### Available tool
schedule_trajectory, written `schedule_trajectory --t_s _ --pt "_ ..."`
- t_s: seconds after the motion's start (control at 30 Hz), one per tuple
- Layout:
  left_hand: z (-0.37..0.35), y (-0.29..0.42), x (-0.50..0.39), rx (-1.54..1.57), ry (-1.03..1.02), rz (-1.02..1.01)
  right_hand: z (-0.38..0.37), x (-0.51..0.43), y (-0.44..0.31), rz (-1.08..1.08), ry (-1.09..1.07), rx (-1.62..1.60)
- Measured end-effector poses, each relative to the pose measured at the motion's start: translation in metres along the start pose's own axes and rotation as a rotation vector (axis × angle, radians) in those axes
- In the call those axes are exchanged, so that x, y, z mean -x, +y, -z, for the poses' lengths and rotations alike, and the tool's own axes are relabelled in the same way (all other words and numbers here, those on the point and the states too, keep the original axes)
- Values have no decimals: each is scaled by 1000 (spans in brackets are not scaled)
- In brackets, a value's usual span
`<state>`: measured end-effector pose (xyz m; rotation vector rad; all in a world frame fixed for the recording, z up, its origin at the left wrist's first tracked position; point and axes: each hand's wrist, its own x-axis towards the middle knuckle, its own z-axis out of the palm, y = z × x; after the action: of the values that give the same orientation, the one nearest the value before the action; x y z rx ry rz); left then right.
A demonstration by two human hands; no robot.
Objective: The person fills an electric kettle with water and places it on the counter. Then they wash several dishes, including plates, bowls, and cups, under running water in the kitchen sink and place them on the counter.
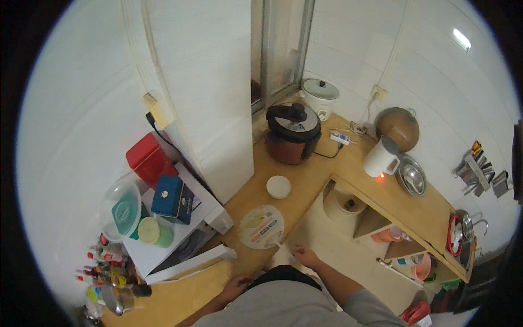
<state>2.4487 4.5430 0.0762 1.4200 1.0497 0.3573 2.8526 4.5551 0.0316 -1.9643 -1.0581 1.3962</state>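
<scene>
My right hand [306,256] is just off the handle end of a round printed hand fan [261,227] that lies flat on the wooden counter. Whether the fingers touch the handle is hard to tell. My left hand [238,285] rests low at the counter's front edge, its fingers partly hidden by my body. Beyond the fan stands a white bowl [278,187]. To the left of the fan is a white microwave oven [179,241] with its door open.
An electric pressure cooker [293,135] and a white slow cooker [321,94] stand at the back. On the right counter are a white kettle [378,157] and metal bowls [411,175]. Tins and plastic containers top the microwave; bottles [112,274] crowd the left. Open shelves [374,222] lie below right.
</scene>
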Motion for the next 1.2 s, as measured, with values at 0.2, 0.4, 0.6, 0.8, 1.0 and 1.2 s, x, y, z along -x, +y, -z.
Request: schedule_trajectory --t_s 0.2,0.4,0.6,0.8,1.0,1.2 --pt "-23 20 -25 43 -175 5 56 54 171 -260 130 -222" --pt "-69 42 -68 -14 -267 153 54 183 347 -491 377 -427" --pt "-164 69 -85 -533 -309 8 39 320 423 -513 630 -666" --pt "-329 109 -111 -726 -394 -129 44 446 508 -611 737 -377" --pt "-506 162 -118 -444 -667 -347 61 548 614 -828 816 -475" --pt "-647 181 -146 -384 -899 -446 77 591 668 -892 1010 -801"
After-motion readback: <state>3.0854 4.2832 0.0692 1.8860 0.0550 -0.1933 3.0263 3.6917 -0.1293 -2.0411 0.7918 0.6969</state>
